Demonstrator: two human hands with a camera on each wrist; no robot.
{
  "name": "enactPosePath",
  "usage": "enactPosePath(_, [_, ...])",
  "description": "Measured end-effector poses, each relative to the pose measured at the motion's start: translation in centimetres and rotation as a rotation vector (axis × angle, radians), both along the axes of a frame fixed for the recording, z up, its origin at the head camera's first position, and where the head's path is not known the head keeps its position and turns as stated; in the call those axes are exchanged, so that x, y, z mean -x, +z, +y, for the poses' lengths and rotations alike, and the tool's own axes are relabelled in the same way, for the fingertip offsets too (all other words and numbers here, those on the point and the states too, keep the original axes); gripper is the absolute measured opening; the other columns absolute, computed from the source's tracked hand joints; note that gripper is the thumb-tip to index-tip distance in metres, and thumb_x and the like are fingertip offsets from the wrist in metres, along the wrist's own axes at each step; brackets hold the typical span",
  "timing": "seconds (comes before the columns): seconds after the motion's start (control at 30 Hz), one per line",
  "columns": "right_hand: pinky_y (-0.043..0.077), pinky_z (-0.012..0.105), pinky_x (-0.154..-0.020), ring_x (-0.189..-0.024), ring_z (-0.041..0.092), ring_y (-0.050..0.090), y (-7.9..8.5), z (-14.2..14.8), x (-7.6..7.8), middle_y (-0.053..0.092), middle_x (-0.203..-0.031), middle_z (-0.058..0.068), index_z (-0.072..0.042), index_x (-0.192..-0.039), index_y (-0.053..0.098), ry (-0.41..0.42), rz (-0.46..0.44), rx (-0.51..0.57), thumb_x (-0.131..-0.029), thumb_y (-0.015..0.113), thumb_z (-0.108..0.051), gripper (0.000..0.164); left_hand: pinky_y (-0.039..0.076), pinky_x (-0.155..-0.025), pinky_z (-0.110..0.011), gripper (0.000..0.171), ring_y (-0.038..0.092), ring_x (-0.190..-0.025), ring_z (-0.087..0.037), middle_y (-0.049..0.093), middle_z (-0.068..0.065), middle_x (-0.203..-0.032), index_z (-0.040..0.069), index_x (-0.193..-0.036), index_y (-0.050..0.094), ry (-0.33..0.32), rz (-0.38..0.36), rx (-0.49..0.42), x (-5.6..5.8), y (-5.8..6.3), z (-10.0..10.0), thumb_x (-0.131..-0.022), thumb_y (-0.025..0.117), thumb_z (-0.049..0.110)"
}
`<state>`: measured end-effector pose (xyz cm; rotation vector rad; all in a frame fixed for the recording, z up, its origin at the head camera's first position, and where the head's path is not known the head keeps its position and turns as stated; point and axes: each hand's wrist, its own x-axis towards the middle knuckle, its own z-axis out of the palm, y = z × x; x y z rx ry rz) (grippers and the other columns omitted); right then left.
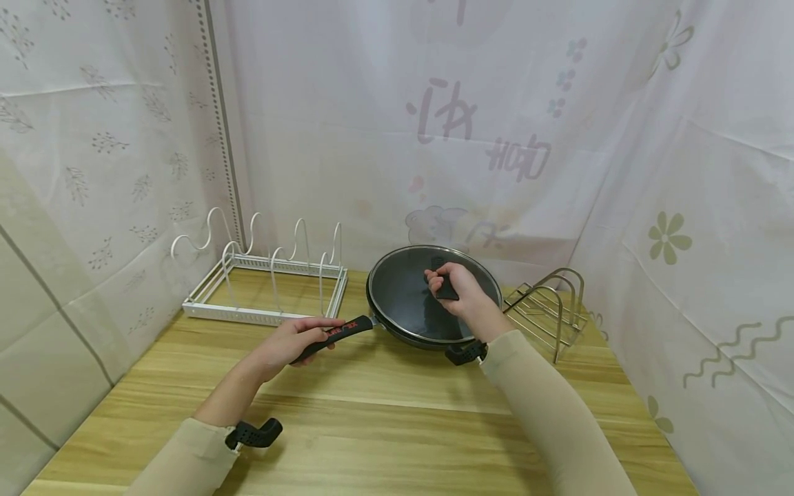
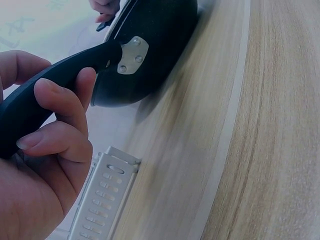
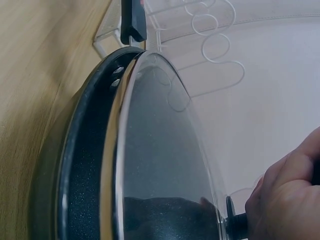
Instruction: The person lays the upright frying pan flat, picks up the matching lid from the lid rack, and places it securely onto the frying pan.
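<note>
A black frying pan [image 1: 414, 339] is on the wooden table, its handle [image 1: 358, 326] pointing to the near left. My left hand [image 1: 291, 346] grips this handle, and the left wrist view shows the fingers curled round it from below. Over the pan is a clear glass lid [image 1: 400, 293] with a metal rim. My right hand [image 1: 464, 289] holds the lid by its black knob [image 3: 237, 226]. In the right wrist view a gap shows between lid and pan rim, with handle rivets [image 3: 117, 77] visible on the pan's dark inner wall.
A white rack [image 1: 236, 315] with curved wire dividers stands behind my left hand. To the right of the pan is a smaller metal wire rack [image 1: 558, 331]. Patterned cloth [image 1: 335, 138] hangs behind the wooden table [image 1: 372, 427] and at both sides.
</note>
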<state>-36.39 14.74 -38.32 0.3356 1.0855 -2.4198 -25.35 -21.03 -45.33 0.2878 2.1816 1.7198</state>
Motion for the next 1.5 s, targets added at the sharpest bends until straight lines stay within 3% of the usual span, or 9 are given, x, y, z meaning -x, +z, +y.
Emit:
enactPosePath(0.37, [0.041,0.017,-0.051,-0.062,0.007,0.039,-0.17,-0.11,-0.34,0.043,-0.113,0.006,0.001,-0.166,0.024,-0.002,0.000,-0.010,-0.112,0.033,-0.006,0.055,0.035,-0.053,-0.022,0.047,0.045,-0.059,-0.010,0.079,-0.007,-0.107,0.013,-0.155,0.064,0.002,0.001,0.000,0.04,-0.04,0.04,-0.108,0.059,0.018])
enactPosePath(0.67, [0.041,0.017,-0.051,-0.063,0.008,0.039,-0.47,-0.27,-0.51,0.043,-0.113,0.006,0.001,-0.161,0.029,-0.001,0.010,-0.024,-0.113,0.033,-0.008,0.049,0.035,-0.053,-0.022,0.048,0.045,-0.059,-0.010,0.079,-0.008,-0.107,0.014,-0.154,0.065,0.011,0.001,-0.003,0.04,-0.07,0.08,-0.107,0.060,0.018])
enactPosePath(0.93, [0.042,0.017,-0.053,-0.066,0.008,0.039,-0.35,-0.49,-0.66,0.042,-0.116,0.005,-0.001,-0.169,0.022,0.000,0.023,-0.009,-0.114,0.032,-0.008,0.056,0.034,-0.052,-0.021,0.047,0.045,-0.058,-0.009,0.079,-0.005,-0.104,0.011,-0.153,0.065,0.009,-0.004,-0.032,0.16,-0.27,0.13,-0.107,0.060,0.016])
enactPosePath(1.5, [0.043,0.016,-0.053,-0.064,0.007,0.044,-0.47,-0.72,-0.84,0.043,-0.121,0.007,0.000,-0.171,0.021,-0.001,0.019,-0.010,-0.114,0.033,-0.008,0.059,0.033,-0.051,-0.021,0.048,0.044,-0.057,-0.008,0.079,-0.001,-0.102,0.011,-0.154,0.064,0.007,-0.007,-0.029,-0.05,-0.05,0.11,-0.107,0.060,0.016])
